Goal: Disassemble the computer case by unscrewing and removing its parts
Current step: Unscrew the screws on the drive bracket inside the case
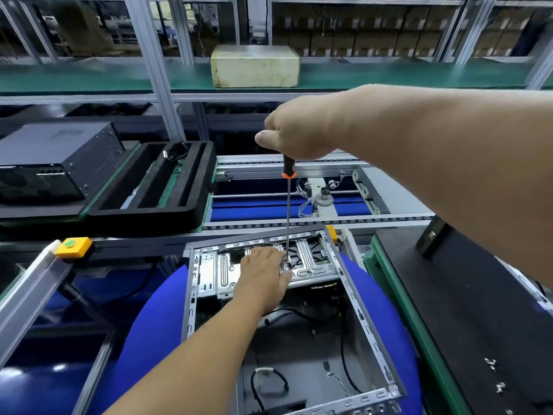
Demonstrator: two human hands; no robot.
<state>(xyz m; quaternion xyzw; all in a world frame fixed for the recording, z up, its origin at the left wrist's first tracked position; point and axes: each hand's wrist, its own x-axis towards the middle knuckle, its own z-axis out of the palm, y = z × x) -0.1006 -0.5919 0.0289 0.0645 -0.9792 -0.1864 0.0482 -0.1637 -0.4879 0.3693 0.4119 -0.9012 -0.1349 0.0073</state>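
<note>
An open computer case [371, 330] lies on a blue round seat, its inside showing black cables. A silver metal drive bracket [314, 265] spans its far end. My right hand [302, 127] grips the black and orange handle of a long screwdriver [288, 211], held upright. Its tip sits on a screw in the bracket, at about the fingertips of my left hand. My left hand [263, 280] rests flat on the bracket with fingers straight, beside the tip.
A black tray [155, 187] and a closed black case [51, 163] stand at the left. A dark mat [466, 310] on the right bears loose screws [495, 375]. A yellow button box [73, 247] sits at the left rail. A beige box [254, 65] rests on the green shelf.
</note>
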